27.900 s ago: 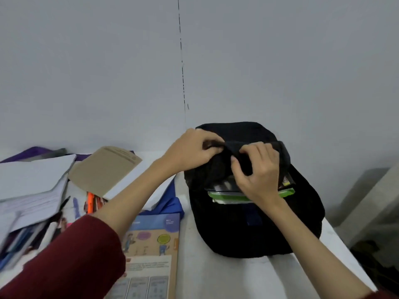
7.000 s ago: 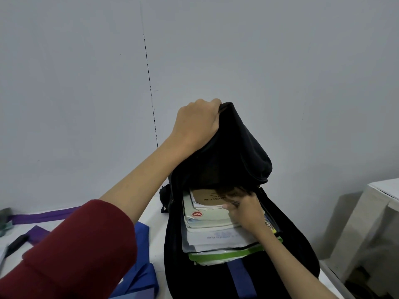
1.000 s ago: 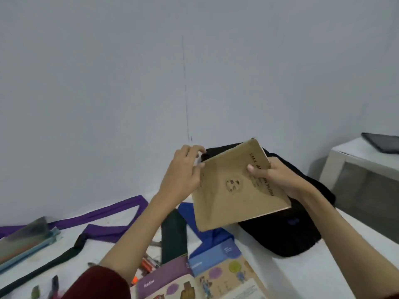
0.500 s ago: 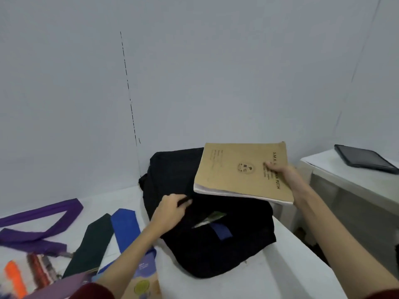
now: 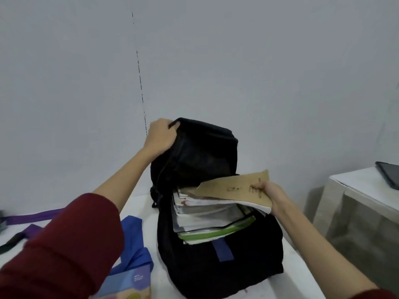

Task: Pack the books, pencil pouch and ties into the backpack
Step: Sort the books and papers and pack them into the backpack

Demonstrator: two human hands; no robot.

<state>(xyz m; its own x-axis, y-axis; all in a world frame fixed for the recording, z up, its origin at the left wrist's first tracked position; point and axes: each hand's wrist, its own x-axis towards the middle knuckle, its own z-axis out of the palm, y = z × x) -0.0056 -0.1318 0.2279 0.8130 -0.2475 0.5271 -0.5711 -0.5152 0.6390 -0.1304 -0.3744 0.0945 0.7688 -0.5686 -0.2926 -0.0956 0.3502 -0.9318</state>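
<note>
A black backpack (image 5: 216, 266) stands on the white table, its main compartment open. My left hand (image 5: 160, 135) grips the top flap (image 5: 200, 152) and holds it up. My right hand (image 5: 273, 196) grips a brown-covered exercise book (image 5: 231, 187) by its near edge; the book's far end lies inside the opening, on a stack of books (image 5: 205, 214) inside the bag. A green-edged folder (image 5: 216, 230) sits at the bottom of that stack. A blue tie (image 5: 133, 240) and a purple tie (image 5: 34, 216) lie on the table to the left.
A colourful workbook (image 5: 129, 283) lies at the near left, beside the blue tie. A dark green tie end (image 5: 10, 241) shows at the far left. A white side table (image 5: 362, 190) with a dark tablet (image 5: 388, 175) stands to the right. A plain wall is close behind.
My left hand moved from the backpack's zip to the top flap and lifted it open. My right hand lowered the brown book from above the bag into the opening.
</note>
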